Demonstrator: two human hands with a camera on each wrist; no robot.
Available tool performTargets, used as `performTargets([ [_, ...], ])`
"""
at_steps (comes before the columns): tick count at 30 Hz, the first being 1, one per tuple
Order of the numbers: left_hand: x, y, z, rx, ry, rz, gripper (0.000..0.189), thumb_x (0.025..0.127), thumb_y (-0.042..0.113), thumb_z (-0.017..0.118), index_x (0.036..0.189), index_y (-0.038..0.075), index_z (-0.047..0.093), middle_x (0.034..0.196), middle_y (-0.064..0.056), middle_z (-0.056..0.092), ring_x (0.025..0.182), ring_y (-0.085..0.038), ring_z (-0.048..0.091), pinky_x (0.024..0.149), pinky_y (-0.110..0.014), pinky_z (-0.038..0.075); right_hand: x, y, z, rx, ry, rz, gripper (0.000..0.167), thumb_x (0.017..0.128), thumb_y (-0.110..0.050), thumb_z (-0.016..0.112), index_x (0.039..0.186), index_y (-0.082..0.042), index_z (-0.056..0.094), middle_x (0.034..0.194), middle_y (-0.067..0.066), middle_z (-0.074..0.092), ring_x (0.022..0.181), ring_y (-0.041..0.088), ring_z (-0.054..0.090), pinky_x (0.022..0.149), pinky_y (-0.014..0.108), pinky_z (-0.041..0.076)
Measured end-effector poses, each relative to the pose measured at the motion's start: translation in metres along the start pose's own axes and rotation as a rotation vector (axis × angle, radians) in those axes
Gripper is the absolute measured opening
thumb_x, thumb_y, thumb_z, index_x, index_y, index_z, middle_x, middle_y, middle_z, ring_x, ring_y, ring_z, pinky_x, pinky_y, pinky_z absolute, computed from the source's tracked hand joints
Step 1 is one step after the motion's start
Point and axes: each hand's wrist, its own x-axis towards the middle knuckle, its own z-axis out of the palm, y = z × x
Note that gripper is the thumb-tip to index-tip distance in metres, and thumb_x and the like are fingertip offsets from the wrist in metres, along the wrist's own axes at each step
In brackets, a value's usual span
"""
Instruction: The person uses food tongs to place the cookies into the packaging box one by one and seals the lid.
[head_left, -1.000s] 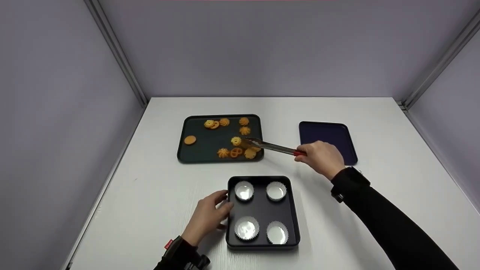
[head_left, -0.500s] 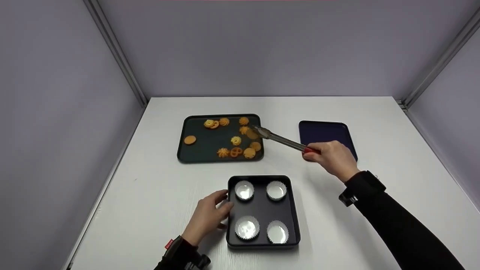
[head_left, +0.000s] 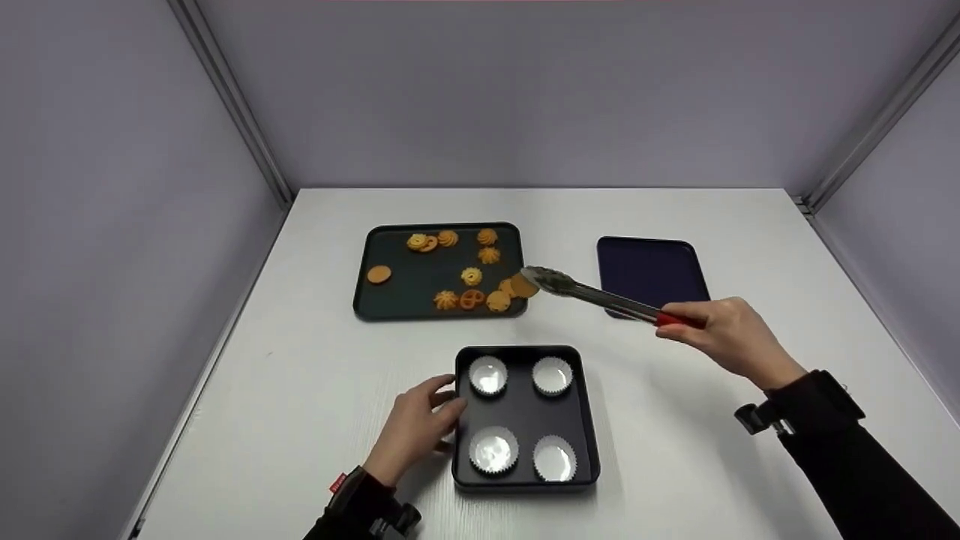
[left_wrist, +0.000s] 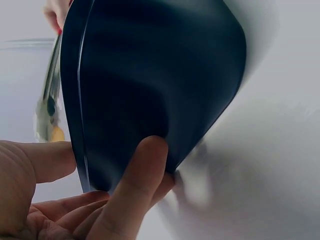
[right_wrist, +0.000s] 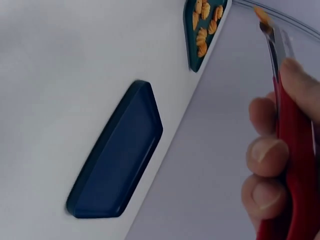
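we are working over a white surface (head_left: 315, 367), where the green tray (head_left: 409, 277) is lying far and left of centre. the blue tray (head_left: 652, 266) is lying far and to the right, our right hand partly covering it in the head view. the black tray (head_left: 525, 412) is standing nearest us, around the middle.

with the left hand (head_left: 420, 424) we are holding the black tray by its left wall, thumb bending over the rim, fingers bearing on the outer side; a light brace should be enough to stop it sliding. with the right hand (head_left: 731, 334) we are gripping the red handles of the tongs (head_left: 600, 295), fingers curling right round.

inside the black tray four paper cups (head_left: 488, 375) are sitting, two far and two near. at the tongs' tips we are pinching one round biscuit (head_left: 527, 285), showing over the green tray's near right corner. it is probably brittle and hanging by its edge, so we should be squeezing evenly, no harder than needed, and staying well above the rim and the other biscuits (head_left: 471, 276). over any cup, we should be lowering it flat and centred, lest the tips be crushing the pleated sides.
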Motion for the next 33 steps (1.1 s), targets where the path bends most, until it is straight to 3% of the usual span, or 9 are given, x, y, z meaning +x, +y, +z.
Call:
performTargets([
  [4, 0.000, -0.002, 0.000, -0.008, 0.000, 0.002, 0.055, 0.100, 0.020, 0.066, 0.147, -0.003, 0.050, 0.130, -0.032, 0.063, 0.093, -0.029, 0.073, 0.059, -0.035, 0.062, -0.010, 0.001, -0.014, 0.039, -0.054, -0.014, 0.016, 0.085, -0.017, 0.084, 0.101, -0.018, 0.081, 0.073, -0.016, 0.068, 0.058, -0.001, 0.047, 0.052, 0.015, 0.039],
  [11, -0.001, -0.002, 0.001, -0.022, 0.001, 0.000, 0.055, 0.100, 0.021, 0.066, 0.146, -0.004, 0.050, 0.130, -0.031, 0.064, 0.089, -0.028, 0.074, 0.058, -0.035, 0.062, -0.017, 0.005, -0.034, 0.097, -0.231, -0.028, 0.011, 0.090, -0.023, 0.080, 0.091, -0.033, 0.075, 0.075, -0.026, 0.064, 0.062, -0.003, 0.051, 0.054, 0.014, 0.041],
  [20, -0.002, -0.001, 0.000, 0.008, 0.006, 0.015, 0.054, 0.100, 0.022, 0.067, 0.145, -0.003, 0.051, 0.130, -0.029, 0.065, 0.092, -0.028, 0.074, 0.059, -0.034, 0.062, -0.022, 0.008, -0.043, 0.042, -0.356, -0.075, 0.008, 0.090, -0.030, 0.079, 0.098, -0.030, 0.078, 0.074, -0.026, 0.062, 0.064, -0.005, 0.048, 0.056, 0.018, 0.042],
  [33, -0.003, -0.002, 0.000, 0.054, 0.026, 0.047, 0.052, 0.100, 0.022, 0.068, 0.143, -0.004, 0.054, 0.130, -0.030, 0.064, 0.103, -0.033, 0.072, 0.060, -0.032, 0.062, -0.012, -0.006, -0.052, -0.086, -0.465, -0.039, 0.009, 0.093, -0.042, 0.074, 0.086, -0.038, 0.069, 0.071, -0.029, 0.054, 0.063, -0.005, 0.043, 0.056, 0.020, 0.036],
])
